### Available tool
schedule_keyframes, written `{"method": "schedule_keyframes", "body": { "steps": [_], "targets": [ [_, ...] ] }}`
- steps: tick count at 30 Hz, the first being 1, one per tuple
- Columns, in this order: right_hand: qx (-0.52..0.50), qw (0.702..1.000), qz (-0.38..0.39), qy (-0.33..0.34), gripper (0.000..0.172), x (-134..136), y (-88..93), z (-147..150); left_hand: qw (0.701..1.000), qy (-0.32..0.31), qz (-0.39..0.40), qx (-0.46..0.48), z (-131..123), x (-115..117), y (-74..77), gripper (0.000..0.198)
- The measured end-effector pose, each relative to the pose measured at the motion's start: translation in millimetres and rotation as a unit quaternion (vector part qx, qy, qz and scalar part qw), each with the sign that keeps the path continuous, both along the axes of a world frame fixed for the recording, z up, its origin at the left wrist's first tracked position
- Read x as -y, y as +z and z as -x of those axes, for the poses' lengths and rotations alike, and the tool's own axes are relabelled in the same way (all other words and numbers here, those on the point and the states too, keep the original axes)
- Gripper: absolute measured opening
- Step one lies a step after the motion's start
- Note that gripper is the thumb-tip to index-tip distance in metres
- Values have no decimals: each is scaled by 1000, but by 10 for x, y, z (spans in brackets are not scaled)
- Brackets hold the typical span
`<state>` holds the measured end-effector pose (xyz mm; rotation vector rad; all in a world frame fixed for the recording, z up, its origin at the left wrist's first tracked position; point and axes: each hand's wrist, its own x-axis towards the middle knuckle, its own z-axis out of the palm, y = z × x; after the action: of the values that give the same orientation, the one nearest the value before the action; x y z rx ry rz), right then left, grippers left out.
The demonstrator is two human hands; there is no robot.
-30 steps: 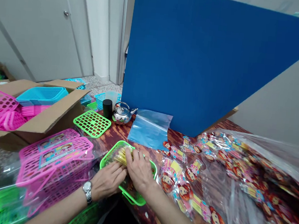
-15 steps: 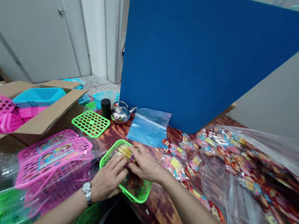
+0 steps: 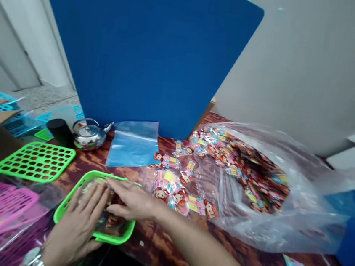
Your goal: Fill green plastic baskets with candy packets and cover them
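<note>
A green plastic basket (image 3: 126, 233) stands near the table's front edge, with small clear packets (image 3: 115, 221) inside. My left hand (image 3: 79, 220), a watch at its wrist, lies over the basket's left part with fingers stretched flat on the contents. From the right my right hand (image 3: 132, 200) reaches over the rim, thumb and fingers apart, touching the packets. Both hands hide much of what is inside. Several doll-printed packets (image 3: 180, 199) lie on the table just right of the basket.
At the right, a large clear plastic bag (image 3: 297, 230) spills more packets. Behind are a clear flat bag (image 3: 133, 145), a metal kettle (image 3: 90, 136), a black cylinder (image 3: 59, 131) and a green lattice lid (image 3: 35, 160). Pink baskets (image 3: 0, 216) stand at left, below a blue panel (image 3: 147, 53).
The view has turned right, bringing the plastic bag fully into sight. My left hand has flattened out over the basket's contents; my right hand stays in the basket.
</note>
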<state>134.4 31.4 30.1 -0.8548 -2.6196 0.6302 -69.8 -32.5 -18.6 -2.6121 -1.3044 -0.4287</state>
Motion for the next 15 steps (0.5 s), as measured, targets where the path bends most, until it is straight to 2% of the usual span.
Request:
{"method": "schedule_keyframes", "body": {
  "steps": [2,3,5,8,9,11,15],
  "targets": [
    [8,999,-40,-15,45,-131,25,-341,1000,-10,5,-9,41,-53,21,114],
    [35,997,-51,-55,38,-223,0,-543,1000,-22,8,-16,65,-88,40,115],
    [138,986,-50,-83,40,-421,-117,-956,998,-45,13,-29,108,-167,85,117],
    [244,968,-42,-23,58,-585,-366,-1432,996,-76,19,-33,146,-271,144,113],
    [258,965,-43,-13,59,-573,-440,-1529,996,-81,23,-32,151,-294,154,111],
    [269,961,-52,-28,50,-452,-548,-1636,996,-85,28,-26,154,-319,165,108],
    [308,944,-62,-102,26,-32,-599,-1691,995,-88,37,-31,151,-326,216,101]
  ]
}}
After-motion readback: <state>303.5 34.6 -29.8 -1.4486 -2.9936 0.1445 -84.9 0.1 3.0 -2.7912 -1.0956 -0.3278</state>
